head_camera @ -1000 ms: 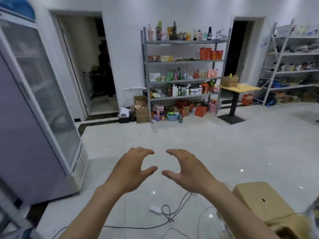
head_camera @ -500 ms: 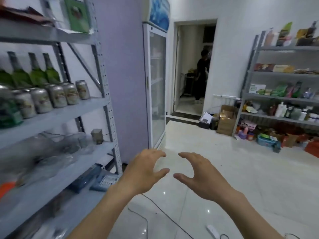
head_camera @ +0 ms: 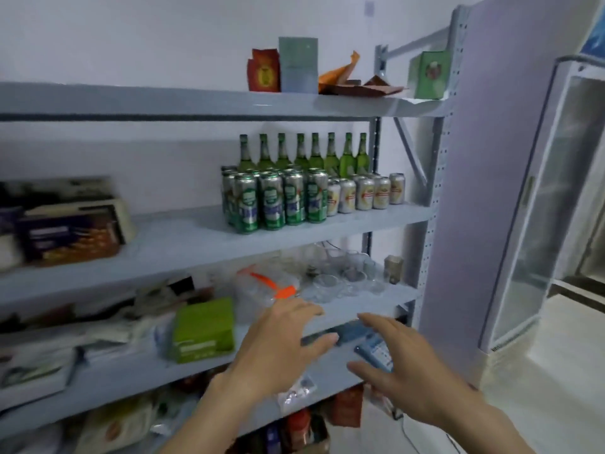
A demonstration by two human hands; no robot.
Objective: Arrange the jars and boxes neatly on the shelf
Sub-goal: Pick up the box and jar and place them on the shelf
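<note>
shelf (head_camera: 196,237): matt painted metal | cans (head_camera: 271,201): glossy metal | bottles (head_camera: 314,155): green glass | green box (head_camera: 204,329): matt card

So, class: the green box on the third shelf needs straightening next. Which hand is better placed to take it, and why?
Probably the left. The left hand hovers open just right of the green box, nothing between them. The right hand is further right, over the blue packets, and would have to cross the left.

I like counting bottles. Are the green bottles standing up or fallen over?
Standing up. The green bottles stand in a row behind the cans, necks pointing straight up.
</note>
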